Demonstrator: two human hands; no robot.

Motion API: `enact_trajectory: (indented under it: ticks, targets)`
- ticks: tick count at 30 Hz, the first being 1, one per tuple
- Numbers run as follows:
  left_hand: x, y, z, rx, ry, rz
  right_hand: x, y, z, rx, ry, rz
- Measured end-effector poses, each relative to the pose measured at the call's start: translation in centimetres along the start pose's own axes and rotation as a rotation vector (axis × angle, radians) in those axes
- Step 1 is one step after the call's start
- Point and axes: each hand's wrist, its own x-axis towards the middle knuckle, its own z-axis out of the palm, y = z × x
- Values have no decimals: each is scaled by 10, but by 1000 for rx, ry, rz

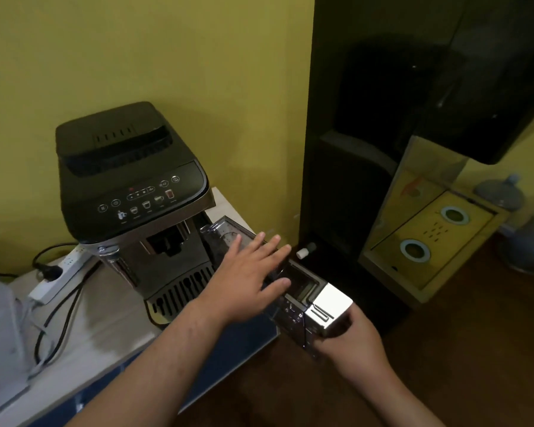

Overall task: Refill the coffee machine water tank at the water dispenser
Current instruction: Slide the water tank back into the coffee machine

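We see the water tank (327, 303), clear-walled with a chrome front panel, lying lengthwise along the right side of the black coffee machine (130, 180) and projecting well forward of it. The tall black water dispenser (367, 149) stands upright, just right of the machine.

A white power strip (63, 282) lies on the table (105, 322) with a black plug (48, 271) in it. Against the yellow wall (136, 57), two water bottles (503, 195) sit just beside a yellow rack (463, 238).
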Motion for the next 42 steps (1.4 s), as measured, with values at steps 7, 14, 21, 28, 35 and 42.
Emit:
enact_trajectory:
  ticks: [7, 14, 21, 28, 35, 42]
  targets:
    - [-3, -33, 5, 15, -12, 98, -13, -2, 36, 52, 64, 29]
    - [0, -48, 3, -50, -3, 172, -19, -5, 56, 114, 121, 49]
    - [3, -61, 1, -60, -5, 182, -18, -7, 69, 132, 150, 43]
    - [6, -71, -2, -79, 3, 193, -12, -11, 78, 181, 139, 16]
    - [9, -80, -5, -77, 4, 187, -8, -15, 87, 202, 124, 15]
    - [8, -88, -6, -83, 23, 173, -6, -20, 98, 223, 131, -4]
